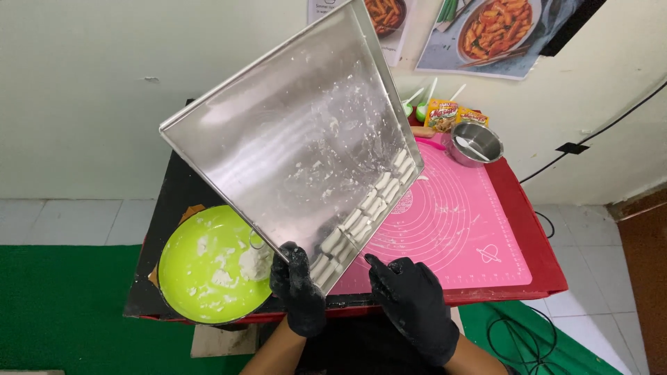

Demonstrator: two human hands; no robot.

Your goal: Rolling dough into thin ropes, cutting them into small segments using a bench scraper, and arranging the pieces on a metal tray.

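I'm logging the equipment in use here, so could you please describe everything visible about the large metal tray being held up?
The large rectangular shiny metal tray has a shallow raised rim and is smeared with white floury residue. It is tilted steeply, one corner lowest, above the pink silicone mat. Short white dough cylinders have gathered in a row along its lower right edge. The black-gloved left hand takes a grip on the low corner; the black-gloved right hand is beside that edge, a fingertip near it.

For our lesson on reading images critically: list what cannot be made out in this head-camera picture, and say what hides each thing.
- Table surface behind the tilted metal tray: hidden by the tray.
- Left hand grip on the tray's corner: fingertips hidden behind the tray.
- Contents of the small steel bowl: too small.
- Wall posters: cut off by the top edge.
- Exact count of white dough pieces: they overlap.
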